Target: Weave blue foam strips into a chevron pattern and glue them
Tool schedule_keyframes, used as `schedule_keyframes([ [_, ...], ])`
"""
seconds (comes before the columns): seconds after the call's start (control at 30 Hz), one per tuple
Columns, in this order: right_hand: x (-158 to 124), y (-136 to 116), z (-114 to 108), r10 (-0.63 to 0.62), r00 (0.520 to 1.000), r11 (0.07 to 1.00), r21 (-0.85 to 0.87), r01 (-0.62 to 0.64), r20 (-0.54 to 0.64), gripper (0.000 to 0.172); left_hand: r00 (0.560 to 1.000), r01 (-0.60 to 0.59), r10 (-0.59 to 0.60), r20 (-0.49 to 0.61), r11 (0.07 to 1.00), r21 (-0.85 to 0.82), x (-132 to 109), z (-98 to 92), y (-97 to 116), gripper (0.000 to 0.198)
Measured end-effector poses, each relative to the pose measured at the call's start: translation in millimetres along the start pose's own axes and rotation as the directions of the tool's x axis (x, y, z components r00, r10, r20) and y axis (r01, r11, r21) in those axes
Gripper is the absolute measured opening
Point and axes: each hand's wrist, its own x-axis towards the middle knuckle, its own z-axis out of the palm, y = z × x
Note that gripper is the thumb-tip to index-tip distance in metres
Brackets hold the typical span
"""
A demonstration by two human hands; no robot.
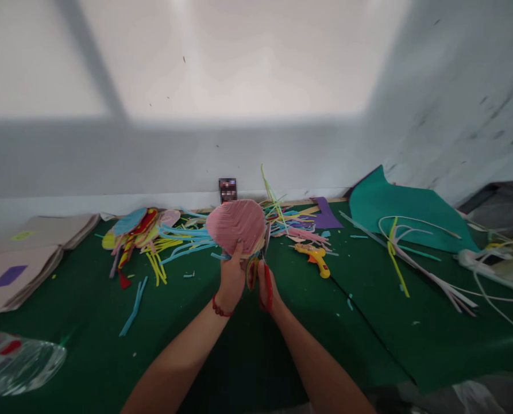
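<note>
My left hand (pixel 231 276) is closed on the lower edge of a round pink foam piece (pixel 236 225) and holds it up above the green table (pixel 282 339). A red string circles that wrist. My right hand (pixel 265 287) grips red-handled scissors (pixel 265 270), whose blades reach up along the pink piece's right edge. Both hands are close together at the table's middle.
Coloured foam strips and cut shapes (pixel 153 241) lie scattered behind the hands. A yellow glue gun (pixel 315 259) lies to the right. A teal foam sheet (pixel 402 210) and white strips (pixel 432 276) are farther right. Tan sheets (pixel 27 253) and clear plastic (pixel 15 359) sit left.
</note>
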Motion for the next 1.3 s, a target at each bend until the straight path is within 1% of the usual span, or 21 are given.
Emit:
schedule_keyframes([
  [0.13,-1,-3,1,-0.007,1.0,0.999,-0.046,0.006,-0.012,0.051,1.0,-0.014,0.014,-0.018,1.0,0.005,-1,0.5,-2,0.048],
  [0.27,-3,-8,3,0.02,0.999,0.999,-0.046,-0.022,-0.044,0.052,0.998,0.009,-0.007,-0.066,1.0,0.026,-2,0.0,-4,0.049],
  [0.4,-5,-12,5,0.065,0.994,0.996,-0.059,-0.07,-0.084,0.052,0.998,0.015,-0.013,-0.058,0.999,0.03,-1,-2.9,-7,0.047],
  [0.53,-5,-12,6,0.126,0.98,0.989,-0.053,-0.135,-0.152,0.052,0.998,0.006,-0.005,-0.065,1.0,0.018,0,-3.7,-9,0.048],
  [0.63,-5,-13,6,0.12,0.976,0.989,-0.066,-0.134,-0.183,0.051,0.998,0.004,-0.003,-0.068,1.0,0.011,0,-2.8,-9,0.051],
  [0.7,-4,-14,5,0.103,0.979,0.99,-0.076,-0.118,-0.176,0.051,0.997,0.002,-0.001,-0.077,1.0,0.01,0,-2.6,-8,0.051],
  [0.87,-3,-13,3,0.13,0.979,0.988,-0.058,-0.141,-0.157,0.051,0.996,0.011,-0.009,-0.089,1.0,0.012,2,-2.5,-4,0.049],
  [1.07,4,-5,-2,0.069,0.994,0.997,-0.041,-0.073,-0.087,0.055,0.997,-0.011,0.01,-0.077,1.0,-0.009,2,0.5,1,0.043],
  [1.2,7,0,-6,0.048,0.995,0.997,-0.056,-0.053,-0.084,0.055,0.998,-0.022,0.023,-0.064,1.0,0.008,2,-1.0,-2,0.042],
  [1.3,8,-1,-7,0.049,0.994,0.997,-0.05,-0.054,-0.099,0.056,0.999,-0.027,0.027,-0.031,1.0,0.013,1,-3.0,-6,0.041],
])
